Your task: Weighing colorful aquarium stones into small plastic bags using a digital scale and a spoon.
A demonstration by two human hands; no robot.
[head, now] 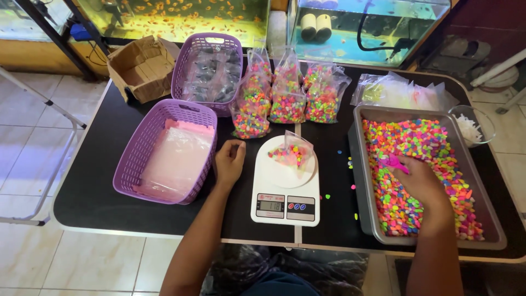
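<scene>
From the head camera I look down at a black table [109, 186]. My right hand [419, 181] is in the grey metal tray [361, 164] full of bright little stones [422, 148]. It is closed around a small pink scoop [393, 162], and the scoop touches the stones. My left hand [229, 160] rests loosely curled on the table. It holds nothing.

Between my hands stands a white kitchen scale [286, 192]. A small clear bag [291, 152] with some stones sits on its round plate. The bag is just beside my left hand and a bit away from my right hand.

To do this well, I think I should scoop only a few stones, keep the scoop level, and hold the bag open with my left hand so none spill. Some loose stones [350, 163] already lie on the table.

Behind the scale stand filled bags [287, 93]. Two purple baskets [164, 151] sit to the left.
</scene>
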